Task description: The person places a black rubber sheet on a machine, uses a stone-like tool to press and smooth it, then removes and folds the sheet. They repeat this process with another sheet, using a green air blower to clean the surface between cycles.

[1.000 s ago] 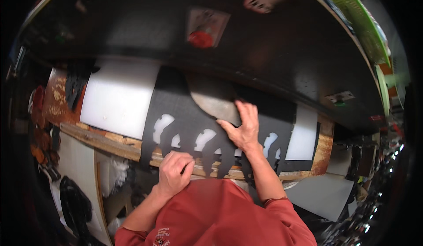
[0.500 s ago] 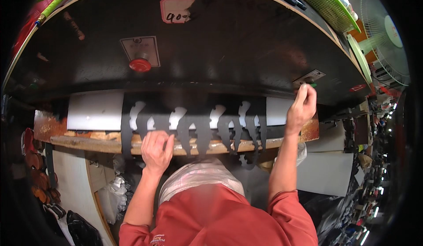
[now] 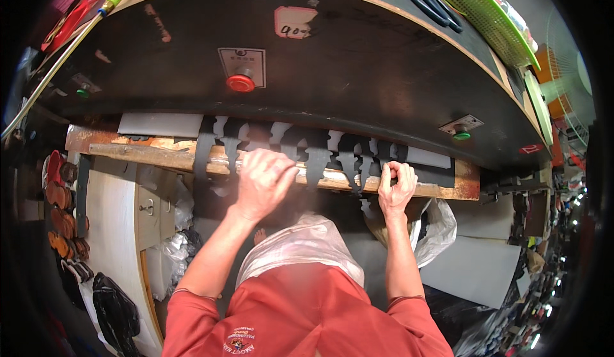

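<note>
A black cut-out sheet (image 3: 316,155) hangs in ragged strips over the front wooden edge, with pale pieces showing through its gaps. Over its left-middle part is my left hand (image 3: 263,181), slightly blurred, fingers curled and thumb near the index finger. Whatever lies beneath those fingers is hidden. My right hand (image 3: 396,190) is at the sheet's right end, its thumb and fingertips pinched on the black material at the edge. Behind the sheet, a white board (image 3: 160,125) lies partly under the dark machine front.
The dark machine front (image 3: 364,56) carries a red push button (image 3: 240,82) and a green button (image 3: 462,133) at right. A wooden edge beam (image 3: 141,154) runs below it. A green basket (image 3: 483,11) stands at upper right; a plastic bag (image 3: 438,232) hangs near my right forearm.
My right hand has come down from the green button to the sheet's right end. My left hand has moved up and onto the sheet. The whole view has shifted.
</note>
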`<action>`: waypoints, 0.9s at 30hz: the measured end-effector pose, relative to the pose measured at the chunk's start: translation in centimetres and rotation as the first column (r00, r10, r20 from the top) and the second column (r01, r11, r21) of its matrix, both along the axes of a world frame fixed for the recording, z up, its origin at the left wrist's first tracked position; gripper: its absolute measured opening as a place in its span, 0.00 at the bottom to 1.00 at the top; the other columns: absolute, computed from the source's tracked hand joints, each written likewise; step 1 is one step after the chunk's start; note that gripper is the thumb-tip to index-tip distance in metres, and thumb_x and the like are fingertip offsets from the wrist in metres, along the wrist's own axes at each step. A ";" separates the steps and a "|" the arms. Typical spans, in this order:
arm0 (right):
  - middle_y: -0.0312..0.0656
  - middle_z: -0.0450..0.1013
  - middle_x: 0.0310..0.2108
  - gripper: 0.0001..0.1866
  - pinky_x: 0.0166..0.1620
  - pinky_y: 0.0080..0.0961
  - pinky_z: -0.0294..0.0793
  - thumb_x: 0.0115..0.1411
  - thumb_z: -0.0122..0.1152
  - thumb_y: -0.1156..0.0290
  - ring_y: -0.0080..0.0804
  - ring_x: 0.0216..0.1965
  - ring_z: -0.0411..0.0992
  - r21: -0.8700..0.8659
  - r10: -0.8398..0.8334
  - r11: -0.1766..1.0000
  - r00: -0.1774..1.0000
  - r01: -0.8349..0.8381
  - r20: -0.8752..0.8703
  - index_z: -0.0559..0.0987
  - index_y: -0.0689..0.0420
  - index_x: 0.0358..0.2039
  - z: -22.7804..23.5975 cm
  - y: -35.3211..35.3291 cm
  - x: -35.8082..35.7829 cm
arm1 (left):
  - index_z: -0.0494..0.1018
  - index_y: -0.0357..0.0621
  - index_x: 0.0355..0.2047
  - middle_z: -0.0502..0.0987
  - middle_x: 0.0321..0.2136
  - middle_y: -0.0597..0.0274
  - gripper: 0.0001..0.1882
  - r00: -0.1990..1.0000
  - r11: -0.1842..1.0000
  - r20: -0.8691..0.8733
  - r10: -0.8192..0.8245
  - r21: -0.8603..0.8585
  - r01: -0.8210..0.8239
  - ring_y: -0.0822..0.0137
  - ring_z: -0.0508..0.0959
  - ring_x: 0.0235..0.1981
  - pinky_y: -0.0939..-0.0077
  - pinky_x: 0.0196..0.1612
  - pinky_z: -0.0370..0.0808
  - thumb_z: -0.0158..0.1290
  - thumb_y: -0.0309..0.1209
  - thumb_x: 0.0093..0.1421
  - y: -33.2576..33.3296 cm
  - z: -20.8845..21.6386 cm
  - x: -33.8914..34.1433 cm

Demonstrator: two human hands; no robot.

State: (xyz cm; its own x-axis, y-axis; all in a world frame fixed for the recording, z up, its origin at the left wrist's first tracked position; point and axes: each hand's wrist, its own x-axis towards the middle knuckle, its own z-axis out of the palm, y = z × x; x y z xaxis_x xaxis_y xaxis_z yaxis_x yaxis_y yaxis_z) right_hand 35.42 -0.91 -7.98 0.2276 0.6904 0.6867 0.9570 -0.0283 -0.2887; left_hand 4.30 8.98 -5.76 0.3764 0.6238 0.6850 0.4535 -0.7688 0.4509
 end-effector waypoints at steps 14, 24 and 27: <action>0.36 0.72 0.26 0.05 0.41 0.33 0.66 0.60 0.67 0.76 0.34 0.29 0.72 -0.059 0.070 0.996 0.996 -0.073 -0.054 0.83 0.56 0.37 0.4 -0.3 0.2 | 0.78 0.46 0.34 0.76 0.34 0.65 0.06 0.994 0.995 -0.066 0.089 -0.048 -0.093 0.62 0.77 0.39 0.62 0.48 0.67 0.64 0.29 0.59 -1.0 -0.6 1.5; 0.39 0.73 0.26 0.04 0.43 0.33 0.69 0.63 0.66 0.74 0.37 0.30 0.71 -0.223 0.024 0.969 0.943 -0.103 -0.333 0.84 0.59 0.38 0.0 -5.4 0.1 | 0.78 0.44 0.33 0.77 0.33 0.62 0.06 0.991 0.979 -0.065 0.113 -0.163 -0.122 0.60 0.77 0.39 0.61 0.49 0.67 0.64 0.29 0.58 -5.4 -1.2 1.0; 0.32 0.74 0.26 0.06 0.39 0.23 0.71 0.66 0.66 0.72 0.23 0.31 0.70 -0.264 -0.182 0.963 0.606 -0.048 -0.775 0.84 0.61 0.39 1.2 -9.0 -2.1 | 0.78 0.44 0.33 0.77 0.34 0.61 0.06 0.997 0.975 -0.059 0.052 -0.212 -0.063 0.58 0.77 0.38 0.63 0.47 0.67 0.64 0.27 0.57 -8.8 -1.3 -1.6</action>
State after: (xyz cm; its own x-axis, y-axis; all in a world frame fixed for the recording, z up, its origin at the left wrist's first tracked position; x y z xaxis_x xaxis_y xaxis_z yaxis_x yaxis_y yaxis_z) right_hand 33.29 -9.90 -6.77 0.6500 0.7591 0.0359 0.3517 -0.2586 -0.8997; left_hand 2.66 0.20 -7.02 0.3673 0.7750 0.5142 0.5216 -0.6294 0.5760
